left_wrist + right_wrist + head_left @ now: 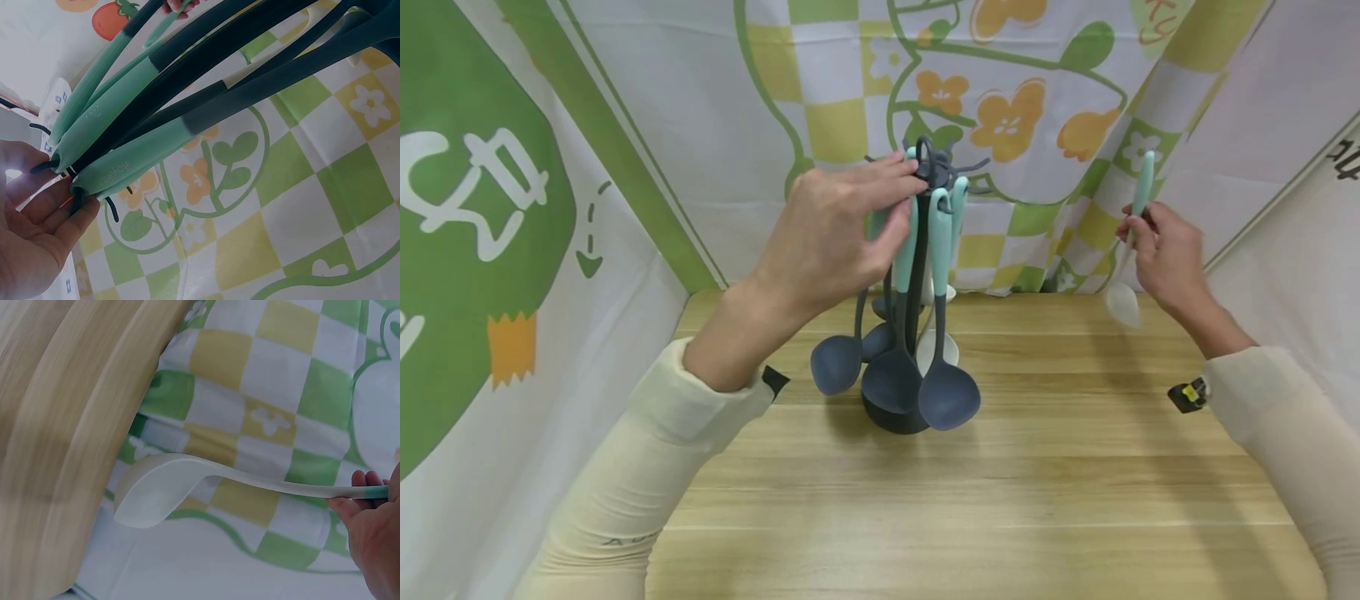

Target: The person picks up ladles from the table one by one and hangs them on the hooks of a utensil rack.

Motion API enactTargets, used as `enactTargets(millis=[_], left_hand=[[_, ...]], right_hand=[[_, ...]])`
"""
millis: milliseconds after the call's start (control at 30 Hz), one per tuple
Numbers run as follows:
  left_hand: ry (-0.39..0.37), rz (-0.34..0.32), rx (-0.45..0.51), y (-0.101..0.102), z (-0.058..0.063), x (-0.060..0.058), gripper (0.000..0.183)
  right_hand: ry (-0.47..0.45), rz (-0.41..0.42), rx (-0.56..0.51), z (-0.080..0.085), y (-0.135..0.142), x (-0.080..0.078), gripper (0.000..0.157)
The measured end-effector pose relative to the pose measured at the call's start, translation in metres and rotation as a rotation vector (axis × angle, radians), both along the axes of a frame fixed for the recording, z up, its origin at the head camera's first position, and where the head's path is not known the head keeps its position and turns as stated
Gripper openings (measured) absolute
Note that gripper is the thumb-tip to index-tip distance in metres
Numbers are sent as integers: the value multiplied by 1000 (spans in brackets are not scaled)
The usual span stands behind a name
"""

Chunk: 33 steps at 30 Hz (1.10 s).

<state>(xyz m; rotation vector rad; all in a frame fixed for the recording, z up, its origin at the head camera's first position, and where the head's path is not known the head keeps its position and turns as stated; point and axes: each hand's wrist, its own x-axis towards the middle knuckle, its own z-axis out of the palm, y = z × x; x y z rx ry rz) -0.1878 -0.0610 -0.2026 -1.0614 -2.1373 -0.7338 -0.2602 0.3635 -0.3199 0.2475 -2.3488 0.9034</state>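
Observation:
At the middle of the table stands a black utensil rack [922,237] with several hanging mint-handled utensils. My left hand [842,221] grips the rack's top among the hooks. In the left wrist view its fingers [78,228] lie against the handle ends. Dark grey ladles [950,395] hang on the near side, and a white-headed utensil [947,347] is partly hidden behind them. Off to the right, my right hand [1168,254] pinches the mint handle of a white ladle [150,494] in the air. That ladle's bowl points down, apart from the rack.
The light wooden table [1000,508] extends in front of the rack and to its right. A patterned cloth [842,133] hangs behind, close to the table's back edge. White and green cloth walls [647,242] close in the sides.

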Motion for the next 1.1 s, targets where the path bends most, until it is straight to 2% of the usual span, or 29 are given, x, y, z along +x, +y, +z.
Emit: enactTargets(millis=[300, 800, 1100], left_hand=[[10, 16, -28, 0, 2, 2, 25], [17, -49, 8, -2, 2, -5, 24], [-32, -85, 46, -5, 2, -9, 23]], right_hand=[[33, 85, -1, 7, -22, 4, 25], [51, 204, 48, 22, -56, 19, 22], [65, 253, 47, 30, -73, 30, 21]])
